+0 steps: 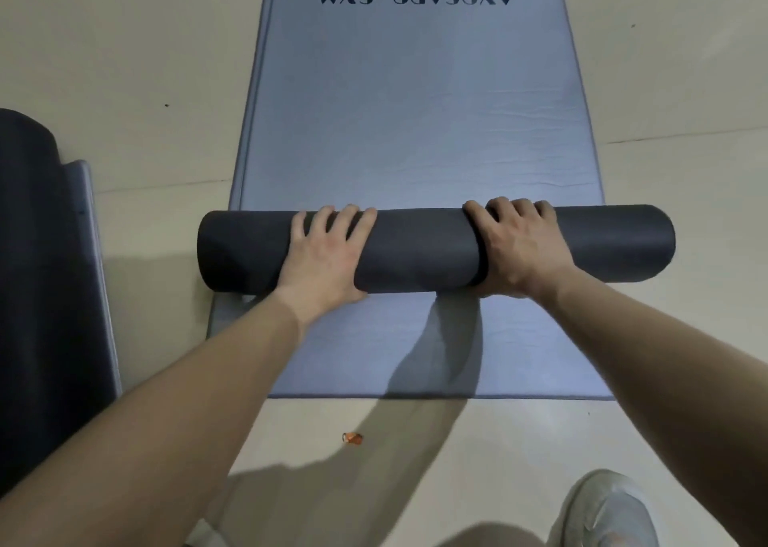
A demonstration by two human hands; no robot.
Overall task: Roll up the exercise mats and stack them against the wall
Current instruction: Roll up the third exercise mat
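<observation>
Currently, your left hand (328, 255) presses with spread, fairly straight fingers on top of the dark rolled mat (424, 247), while your right hand (519, 251) grips it with fingers curled over the far side. The rolled mat lies crosswise on the flat blue mat (415, 110), which rests on the floor (124, 68).

Beige floor (124, 68), few odd bits on it
Pale, w/ faint seam lines and a few dark specks. Small orange scrap (352, 438) lies near btm centre; pale grey shoe (606, 509) at btm rt corner.
</observation>
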